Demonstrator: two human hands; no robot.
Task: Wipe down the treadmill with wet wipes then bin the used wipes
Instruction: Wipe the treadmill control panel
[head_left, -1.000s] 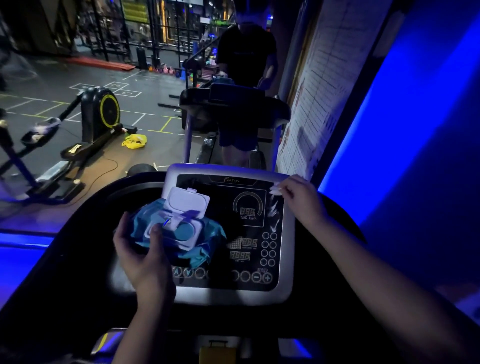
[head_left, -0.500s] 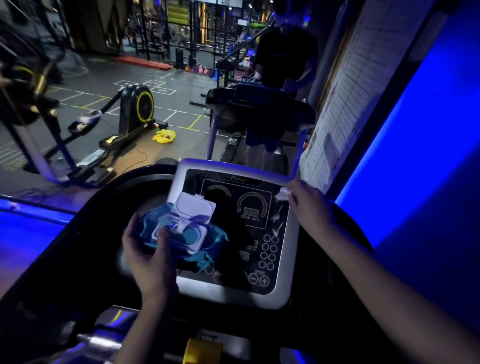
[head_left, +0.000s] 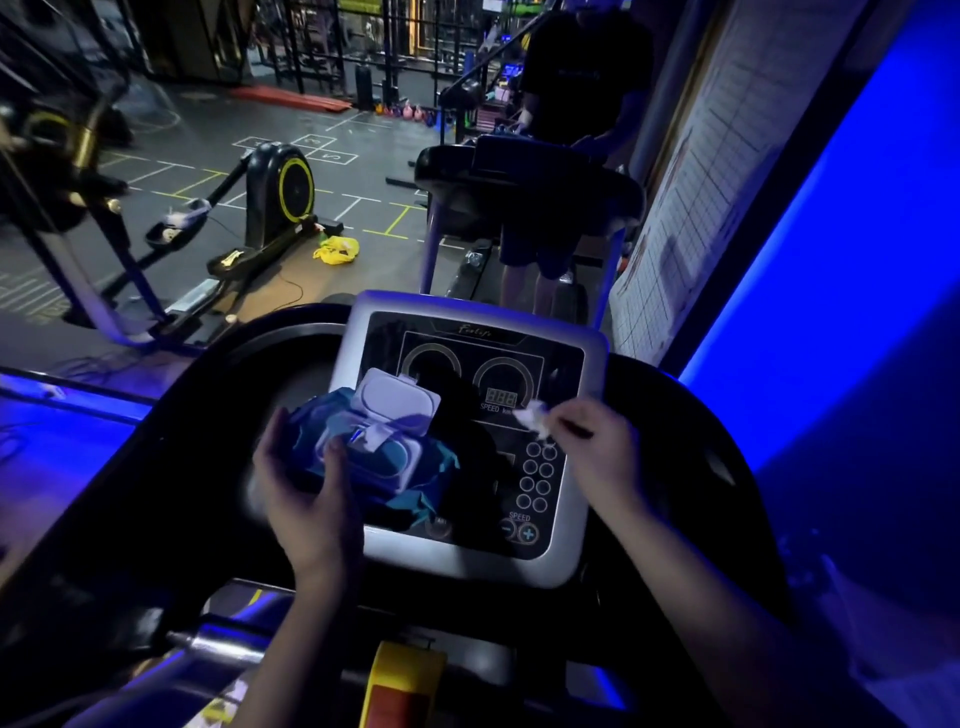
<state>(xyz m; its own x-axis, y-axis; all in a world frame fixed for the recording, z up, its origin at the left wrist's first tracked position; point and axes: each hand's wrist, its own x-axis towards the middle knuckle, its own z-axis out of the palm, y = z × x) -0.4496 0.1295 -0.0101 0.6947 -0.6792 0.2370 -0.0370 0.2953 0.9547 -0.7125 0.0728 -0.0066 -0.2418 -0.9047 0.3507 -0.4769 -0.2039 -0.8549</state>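
Note:
The treadmill console (head_left: 584, 514), silver-rimmed with a dark panel of dials and round buttons, fills the middle of the head view. My left hand (head_left: 306, 493) grips a blue pack of wet wipes (head_left: 410, 493) over the console's left side. The pack's white flip lid (head_left: 395, 402) stands open and a wipe end pokes out of the slot. My right hand (head_left: 597, 452) pinches a small crumpled white wipe (head_left: 532, 418) over the panel, just right of the speed display.
A person stands on a second treadmill (head_left: 524, 176) straight ahead. An exercise machine with a yellow-ringed wheel (head_left: 283, 192) and a yellow bag (head_left: 336, 250) are on the floor at left. A blue-lit wall (head_left: 857, 260) runs along the right. A yellow and red part (head_left: 402, 675) sits below the console.
My right hand has brought the wipe from the console's top right corner down and inward onto the panel. The view has tilted down. My left hand still holds the pack.

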